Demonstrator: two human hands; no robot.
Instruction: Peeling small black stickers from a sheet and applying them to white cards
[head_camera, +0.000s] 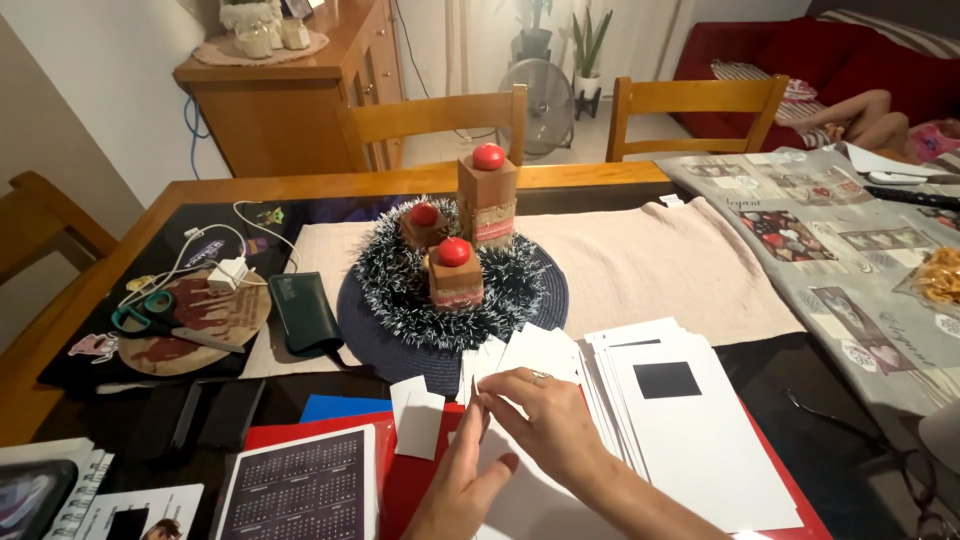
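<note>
My right hand (545, 415) pinches the edge of a small white paper card (540, 352) at the near middle of the table, with a ring on one finger. My left hand (460, 490) lies flat and open just below it, fingers resting on a white sheet. Several small white cards fan out around the hands. A loose folded white piece (418, 418) lies to the left on a red folder (400, 470). To the right is a stack of white sheets (690, 430), the top one bearing a black square.
A centrepiece (455, 270) of brown blocks with red balls sits in tinsel on a dark round mat. Scissors (150, 315), a white charger and a dark green case (305, 312) lie at left. A calendar card (300, 490) is near left. Patterned cloth (850, 240), chairs, glasses (900, 460).
</note>
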